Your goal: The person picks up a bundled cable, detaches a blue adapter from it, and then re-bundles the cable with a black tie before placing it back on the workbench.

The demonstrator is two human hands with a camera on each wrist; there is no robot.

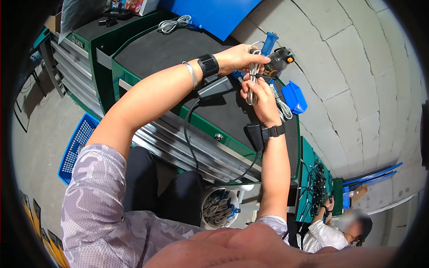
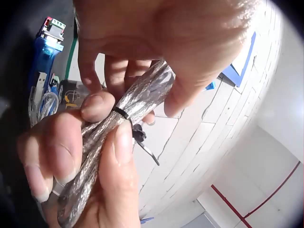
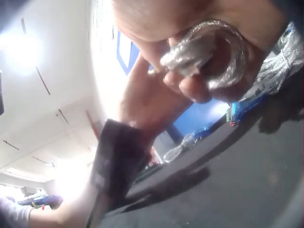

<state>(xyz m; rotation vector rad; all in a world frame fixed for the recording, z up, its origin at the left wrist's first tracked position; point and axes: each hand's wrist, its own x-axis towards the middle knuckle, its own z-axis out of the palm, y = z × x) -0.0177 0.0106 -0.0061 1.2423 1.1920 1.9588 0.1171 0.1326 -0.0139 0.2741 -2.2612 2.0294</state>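
A coil of clear-jacketed silvery cable (image 1: pixel 254 67) is gripped by both hands above the dark mat. My left hand (image 1: pixel 236 59) pinches its upper part, beside a blue connector (image 1: pixel 269 43). Lower down, my right hand (image 1: pixel 264 100) holds the coil between thumb and fingers. In the left wrist view a black cable tie (image 2: pixel 122 113) circles the bundle (image 2: pixel 147 92), its loose tail sticking out near the right thumb. The coil's looped end (image 3: pixel 240 52) shows by my right hand (image 3: pixel 190 19) in the right wrist view.
On the mat (image 1: pixel 156 56) lie another coiled cable (image 1: pixel 175 25) and more cables (image 1: pixel 283 109). A dark bottle (image 1: pixel 279 61) and a blue bin (image 1: pixel 294 97) stand at the far edge. Below is a bucket of cables (image 1: pixel 218 210); another person (image 1: pixel 328 236) is at lower right.
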